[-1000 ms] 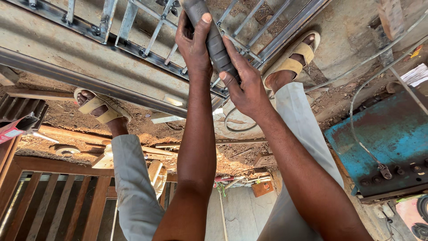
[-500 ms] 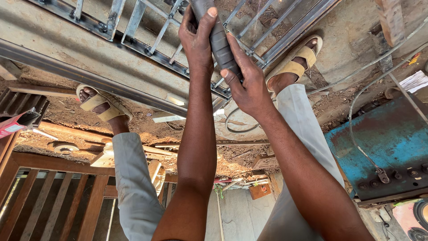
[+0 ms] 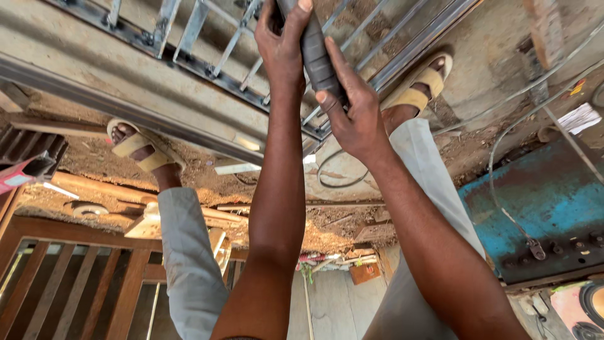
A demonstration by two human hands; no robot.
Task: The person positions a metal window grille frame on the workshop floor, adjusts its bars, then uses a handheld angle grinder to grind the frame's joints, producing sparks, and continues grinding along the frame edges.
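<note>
Overhead view: the camera looks down along both forearms toward the ground, past the person's own legs and sandalled feet.
Left hand (image 3: 283, 44): wrapped around the upper part of a dark grey power tool (image 3: 313, 53), thumb over its top edge, fingers closed tight on the body.
Right hand (image 3: 352, 116): clamped on the lower part of the same tool, index finger laid along its side, palm pressed against the barrel.
Tool position: held upright between the two hands, near the top middle of the view, directly above the metal grille (image 3: 214, 50); its working end runs out of the picture, so contact with the metal cannot be told.
Metal grille: a welded frame of flat bars and thin rods lying on the ground, running diagonally from upper left toward the right.
Steel channel (image 3: 126, 94): a long pale section lying just beside the grille, on the near side.
Feet: left sandal (image 3: 135, 146) on dirt near the channel; right sandal (image 3: 418, 85) next to the grille's end.
Cable (image 3: 340, 176): a thin loop on the concrete between the legs.
Blue metal box (image 3: 535, 208): worn paint, at the right, well apart from the hands.
Wooden frame (image 3: 69, 277): brown slats at the lower left.
</note>
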